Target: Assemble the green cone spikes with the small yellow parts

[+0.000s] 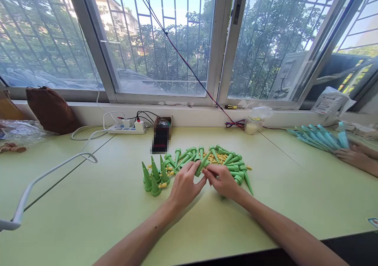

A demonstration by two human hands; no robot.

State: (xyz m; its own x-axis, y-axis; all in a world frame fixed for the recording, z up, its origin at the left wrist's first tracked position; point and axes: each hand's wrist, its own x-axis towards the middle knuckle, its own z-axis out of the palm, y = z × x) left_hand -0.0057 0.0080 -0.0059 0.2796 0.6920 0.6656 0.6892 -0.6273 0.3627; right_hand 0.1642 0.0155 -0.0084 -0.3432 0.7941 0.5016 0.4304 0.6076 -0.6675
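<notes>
A green spike point(202, 164) is held above the middle of the bench point(118, 218) by the left hand point(184, 184), whose fingers are curled closed along it, its wide end pointed near. The right hand point(222, 180) is set just beside it, fingertips drawn close together; whether anything is gripped there cannot be told. Upright spikes point(155, 186) are grouped at the left, and yellow pieces point(217, 158) are heaped on the far side
</notes>
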